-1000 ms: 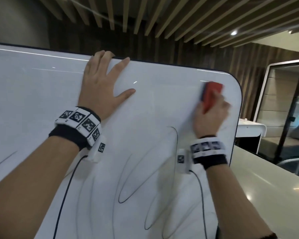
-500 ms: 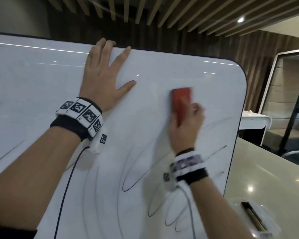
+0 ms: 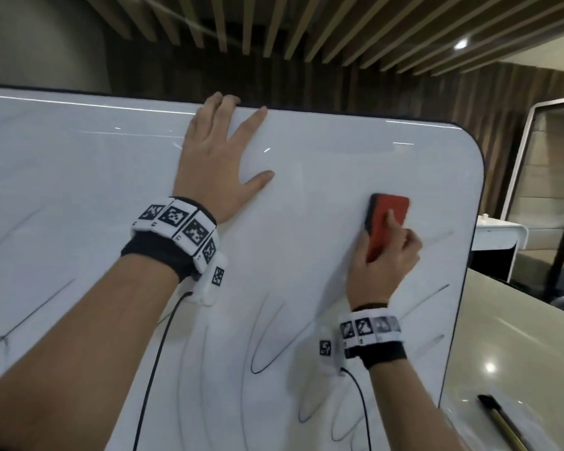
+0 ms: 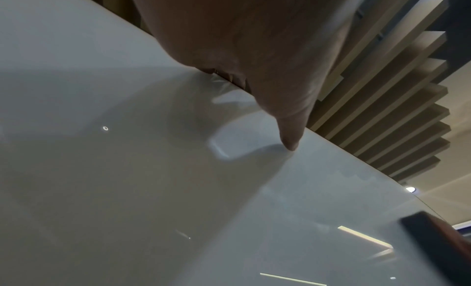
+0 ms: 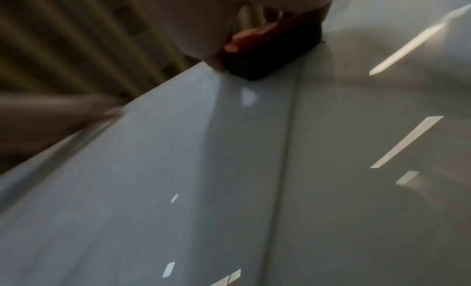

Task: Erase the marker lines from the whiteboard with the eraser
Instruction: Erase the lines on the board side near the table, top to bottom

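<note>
Your right hand has its fingers curled round the red eraser, pressing its dark felt face against the whiteboard at the right of centre in the head view. Your left hand lies flat and spread on the board near its top edge, fingertips reaching that edge, holding nothing and bracing the panel.

The upper band of the board looks clean. Looping black marker lines fill the lower middle of the frame beneath your right wrist, with fainter strokes at the far left and short streaks near the right edge, so most of the job looks undone.

Risks from here, as a judgement:
- The board leans away from you. If your left palm lifts while you scrub hard, the panel could shift or tip.
- Your right thumb sits on the eraser's back and the grip is near its lower end. A fast stroke could rock the pad onto one edge and leave thin lines behind.
- A stroke past the rounded right corner could carry the eraser off the board toward the marker pen on the counter at lower right.

No brand or readable writing shows. The wristbands carry only black-and-white square code patterns.
</note>
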Demonstrator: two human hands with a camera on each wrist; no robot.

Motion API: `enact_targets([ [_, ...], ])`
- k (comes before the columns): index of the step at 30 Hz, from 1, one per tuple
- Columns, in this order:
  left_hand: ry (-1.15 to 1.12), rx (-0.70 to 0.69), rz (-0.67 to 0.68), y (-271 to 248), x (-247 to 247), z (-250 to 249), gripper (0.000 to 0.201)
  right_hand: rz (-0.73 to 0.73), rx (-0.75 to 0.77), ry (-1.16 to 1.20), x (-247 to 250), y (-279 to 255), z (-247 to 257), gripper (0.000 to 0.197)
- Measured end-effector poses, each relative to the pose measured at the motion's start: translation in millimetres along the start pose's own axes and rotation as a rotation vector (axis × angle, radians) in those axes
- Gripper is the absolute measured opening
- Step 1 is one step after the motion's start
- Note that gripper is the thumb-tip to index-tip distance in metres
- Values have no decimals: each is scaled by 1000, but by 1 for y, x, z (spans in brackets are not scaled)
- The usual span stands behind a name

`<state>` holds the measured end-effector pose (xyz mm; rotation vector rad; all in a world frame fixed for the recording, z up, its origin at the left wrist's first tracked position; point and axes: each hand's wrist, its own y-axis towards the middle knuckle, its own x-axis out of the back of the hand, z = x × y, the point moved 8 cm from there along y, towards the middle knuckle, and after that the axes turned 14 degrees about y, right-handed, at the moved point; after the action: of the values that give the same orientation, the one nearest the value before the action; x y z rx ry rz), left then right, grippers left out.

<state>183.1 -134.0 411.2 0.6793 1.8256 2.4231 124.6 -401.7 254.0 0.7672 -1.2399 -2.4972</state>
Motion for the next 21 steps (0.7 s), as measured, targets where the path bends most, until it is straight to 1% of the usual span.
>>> enact_targets([
  [1, -2, -1, -2, 0, 0, 0, 80, 145, 130, 5, -20, -29, 22, 45],
  [2, -1, -4, -3, 0, -1, 2, 79, 321, 267, -2, -38, -62, 42, 43],
  [3, 0, -6, -2, 0, -1, 2, 79, 483, 391, -14, -49, -94, 57, 40],
  [4, 0, -7, 1, 0, -1, 3, 79, 588, 496, -38, -50, -111, 63, 37],
  [5, -3, -7, 4, 0, -2, 3, 79, 644, 569, -51, -46, -109, 62, 36],
  [6, -7, -7, 4, -1, -1, 2, 79, 632, 591, -64, -36, -91, 53, 38],
  [7, -11, -7, -1, -2, -1, 2, 79, 561, 540, -84, -21, -63, 32, 40],
  [8, -11, -7, -5, -2, 0, 2, 79, 434, 427, -106, -1, -30, 6, 42],
  [9, -12, -7, -6, -3, 1, 2, 79, 261, 279, -132, 27, 9, -26, 43],
  [10, -14, -6, -6, -2, 2, 2, 78, 69, 103, -143, 58, 43, -55, 46],
  [11, -14, -6, -6, -2, 3, 1, 78, -88, -96, -113, 85, 66, -81, 49],
  [12, -8, -7, -6, -2, 3, 1, 78, -188, -269, -80, 99, 76, -94, 51],
  [13, 3, -7, -3, -1, 3, 0, 78, -214, -365, -68, 99, 76, -96, 51],
  [14, 15, -4, -1, -1, 2, -1, 78, -174, -356, -59, 86, 72, -87, 50],
  [15, 23, 6, 3, -2, 1, -3, 77, -106, -269, -43, 69, 65, -68, 50],
  [17, 19, 47, 11, -9, -1, -12, 75, 77, -5, -10, 30, 35, -24, 50],
  [18, 11, 63, 6, -15, -3, -19, 74, 184, 82, -4, 16, 15, -12, 50],
  [19, 3, 61, -5, -23, -5, -29, 71, 270, 128, -11, 11, -2, -11, 49],
  [20, -1, 46, -15, -33, -8, -40, 69, 316, 147, -31, 14, -16, -20, 47],
  [21, -5, 30, -14, -45, -13, -48, 67, 313, 126, -43, 28, -24, -38, 47],
])
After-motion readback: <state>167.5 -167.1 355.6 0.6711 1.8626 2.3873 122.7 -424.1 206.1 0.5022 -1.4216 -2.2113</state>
